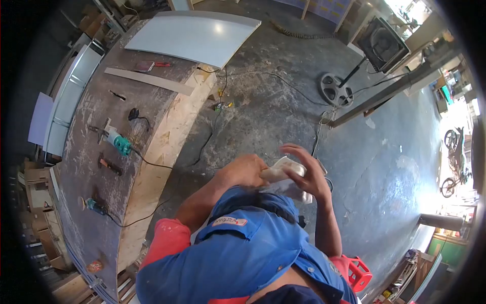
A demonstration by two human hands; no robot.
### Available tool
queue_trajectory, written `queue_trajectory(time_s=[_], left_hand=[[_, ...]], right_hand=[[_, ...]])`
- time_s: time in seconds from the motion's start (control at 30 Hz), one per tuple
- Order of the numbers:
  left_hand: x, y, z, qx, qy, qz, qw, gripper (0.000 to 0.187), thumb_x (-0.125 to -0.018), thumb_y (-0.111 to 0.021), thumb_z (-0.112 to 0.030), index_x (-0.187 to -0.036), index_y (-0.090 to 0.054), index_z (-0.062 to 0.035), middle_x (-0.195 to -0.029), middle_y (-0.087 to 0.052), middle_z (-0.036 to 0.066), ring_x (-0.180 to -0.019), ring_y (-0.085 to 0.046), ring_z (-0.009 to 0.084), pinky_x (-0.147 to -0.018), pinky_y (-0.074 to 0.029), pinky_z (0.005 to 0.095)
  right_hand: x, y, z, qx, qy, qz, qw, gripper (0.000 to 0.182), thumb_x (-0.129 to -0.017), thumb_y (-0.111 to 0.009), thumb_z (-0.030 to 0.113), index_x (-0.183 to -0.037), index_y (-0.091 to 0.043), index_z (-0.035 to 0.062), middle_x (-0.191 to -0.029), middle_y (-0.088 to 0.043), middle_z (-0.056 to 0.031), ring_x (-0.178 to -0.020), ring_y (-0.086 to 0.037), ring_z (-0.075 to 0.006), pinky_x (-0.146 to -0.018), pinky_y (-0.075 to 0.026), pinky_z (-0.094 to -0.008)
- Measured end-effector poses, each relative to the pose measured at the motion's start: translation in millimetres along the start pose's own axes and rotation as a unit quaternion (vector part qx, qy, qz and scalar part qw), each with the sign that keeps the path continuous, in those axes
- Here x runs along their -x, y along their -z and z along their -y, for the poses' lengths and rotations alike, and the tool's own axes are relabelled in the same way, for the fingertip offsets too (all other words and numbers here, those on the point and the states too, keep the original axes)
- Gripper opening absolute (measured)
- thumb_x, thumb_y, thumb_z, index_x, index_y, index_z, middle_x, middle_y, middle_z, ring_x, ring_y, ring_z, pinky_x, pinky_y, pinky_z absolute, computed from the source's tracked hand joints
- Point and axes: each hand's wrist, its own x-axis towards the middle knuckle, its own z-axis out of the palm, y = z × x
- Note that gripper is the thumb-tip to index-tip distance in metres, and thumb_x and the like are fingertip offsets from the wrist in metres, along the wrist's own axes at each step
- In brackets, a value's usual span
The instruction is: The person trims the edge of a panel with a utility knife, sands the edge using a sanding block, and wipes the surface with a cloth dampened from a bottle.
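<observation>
Bundle of white material [275,174] is being pinched along one edge by the left hand [247,169], the right hand [313,178] resting over it with fingers spread.

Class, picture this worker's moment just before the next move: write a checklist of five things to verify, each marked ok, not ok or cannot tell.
1. Pale bundle held: ok, the left hand grips it and the right hand is at its other side.
2. A hand free for tools: not ok, both are busy at the bundle.
3. Green power tool set down: ok, it lies on the workbench.
4. Floor free of cables: not ok, a dark cord leads off the workbench to the floor.
5. Tool unplugged: cannot tell, no plug is visible.
</observation>
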Motion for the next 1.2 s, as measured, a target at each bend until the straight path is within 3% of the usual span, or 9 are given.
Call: queue_trajectory(time_s=[0.07,0.17,0.27,0.33,0.5,0.57,0.73,1.0,1.2], left_hand=[[-16,27,3,-0.003,0.007,0.018,1.000,0.038,-0.075,-0.077,-0.034,-0.103,-0.074,-0.0081,-0.085,-0.070,0.020,-0.080,-0.069,0.0355,-0.073,-0.053,0.0421],[-35,59,30,0.048,-0.026,-0.041,0.998,0.038,-0.075,-0.081,-0.033,-0.101,-0.074,-0.0060,-0.081,-0.071,0.018,-0.074,-0.071,0.0282,-0.069,-0.053,0.0376],[-61,77,38,0.165,0.009,-0.046,0.985,0.039,-0.077,-0.081,-0.031,-0.102,-0.073,-0.0025,-0.082,-0.073,0.015,-0.075,-0.070,0.0173,-0.069,-0.053,0.0334],[-86,88,42,0.192,0.028,-0.078,0.978,0.040,-0.078,-0.082,-0.031,-0.103,-0.073,-0.0008,-0.083,-0.074,0.015,-0.077,-0.069,0.0142,-0.069,-0.053,0.0320],[-179,127,36,0.253,0.067,-0.181,0.948,0.043,-0.079,-0.081,-0.031,-0.105,-0.072,0.0022,-0.085,-0.074,0.014,-0.078,-0.069,0.0121,-0.069,-0.053,0.0302],[-230,141,30,0.251,0.069,-0.261,0.930,0.036,-0.081,-0.076,-0.029,-0.102,-0.073,-0.0002,-0.081,-0.071,0.021,-0.076,-0.073,0.0265,-0.066,-0.053,0.0361],[-342,176,10,0.230,0.097,-0.362,0.898,0.039,-0.083,-0.073,-0.035,-0.097,-0.071,0.0012,-0.080,-0.068,0.025,-0.077,-0.071,0.0364,-0.067,-0.053,0.0416],[-425,228,15,0.154,0.122,-0.419,0.886,0.041,-0.083,-0.073,-0.035,-0.092,-0.068,0.0044,-0.078,-0.066,0.027,-0.078,-0.068,0.0407,-0.068,-0.052,0.0459],[-475,267,39,0.205,0.103,-0.456,0.860,0.044,-0.082,-0.075,-0.037,-0.096,-0.067,0.0042,-0.082,-0.068,0.026,-0.080,-0.070,0.0393,-0.069,-0.053,0.0446]], right_hand=[[-40,4,-11,-0.016,-0.024,0.213,0.977,0.040,-0.079,-0.078,0.020,-0.112,-0.065,0.0007,-0.097,-0.071,-0.0135,-0.088,-0.068,-0.0288,-0.084,-0.052,-0.0364],[-85,24,-42,0.041,-0.063,0.298,0.952,0.037,-0.081,-0.078,0.024,-0.107,-0.065,0.0005,-0.087,-0.070,-0.0105,-0.077,-0.066,-0.0273,-0.075,-0.051,-0.0320],[-106,24,-81,-0.202,-0.125,0.230,0.944,0.034,-0.082,-0.078,0.026,-0.099,-0.066,0.0001,-0.084,-0.069,-0.0045,-0.073,-0.062,-0.0153,-0.070,-0.050,-0.0292],[-128,19,-97,-0.353,-0.195,0.074,0.912,0.032,-0.082,-0.079,0.028,-0.094,-0.066,0.0009,-0.084,-0.067,-0.0015,-0.079,-0.060,-0.0090,-0.070,-0.048,-0.0269],[-218,30,-158,-0.534,-0.215,-0.067,0.815,0.046,-0.083,-0.077,0.032,-0.115,-0.059,0.0044,-0.096,-0.065,-0.0047,-0.084,-0.063,-0.0173,-0.076,-0.053,-0.0325],[-264,39,-174,-0.591,-0.223,-0.096,0.769,0.044,-0.085,-0.074,0.033,-0.115,-0.059,0.0051,-0.099,-0.065,-0.0052,-0.088,-0.063,-0.0185,-0.079,-0.053,-0.0346],[-362,86,-219,-0.711,-0.293,-0.098,0.632,0.035,-0.094,-0.063,0.034,-0.118,-0.059,0.0104,-0.108,-0.066,-0.0066,-0.100,-0.064,-0.0232,-0.088,-0.053,-0.0412],[-443,98,-264,-0.688,-0.354,-0.070,0.630,0.044,-0.095,-0.062,0.040,-0.127,-0.055,0.0105,-0.111,-0.065,-0.0076,-0.098,-0.064,-0.0246,-0.086,-0.054,-0.0417],[-536,112,-264,-0.569,-0.305,-0.077,0.760,0.045,-0.095,-0.065,0.037,-0.128,-0.054,0.0082,-0.108,-0.063,-0.0068,-0.096,-0.063,-0.0218,-0.083,-0.053,-0.0385]])
